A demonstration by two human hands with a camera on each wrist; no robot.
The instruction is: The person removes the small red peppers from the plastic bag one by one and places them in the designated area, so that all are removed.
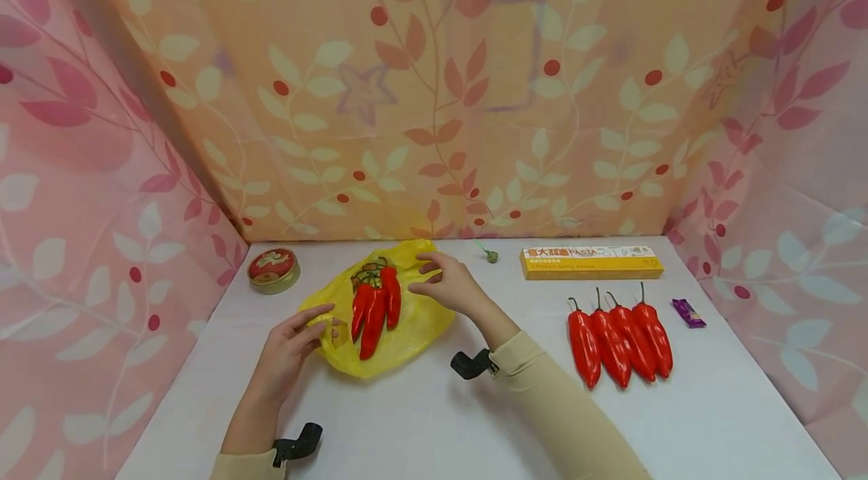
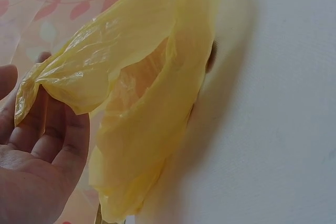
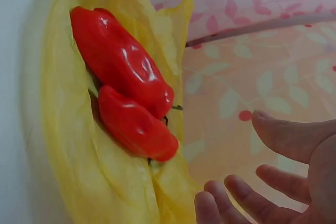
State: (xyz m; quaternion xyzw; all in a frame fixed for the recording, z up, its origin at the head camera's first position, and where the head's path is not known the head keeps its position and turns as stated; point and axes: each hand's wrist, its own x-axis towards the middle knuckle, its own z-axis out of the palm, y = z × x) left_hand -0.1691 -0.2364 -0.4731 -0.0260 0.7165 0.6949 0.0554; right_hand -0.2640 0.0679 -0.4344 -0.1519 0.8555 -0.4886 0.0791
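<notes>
A yellow plastic bag (image 1: 420,325) lies spread on the table, with three red peppers (image 1: 372,322) visible on it, their dark green stems towards the back. My left hand (image 1: 288,352) holds the bag's left edge; in the left wrist view the gathered plastic (image 2: 79,77) hangs over its curled fingers. At the bag's far right edge, my right hand (image 1: 450,285) has its fingers and thumb spread apart. The right wrist view shows nothing between them, and two of the peppers (image 3: 123,59) resting against the yellow plastic.
Several red peppers (image 1: 620,344) lie in a row on the right. Behind them is a yellow pasta box (image 1: 591,264), and beside them a small purple packet (image 1: 688,313). A round red-lidded tin (image 1: 273,270) stands back left. A small green item (image 1: 491,256) lies near the back edge.
</notes>
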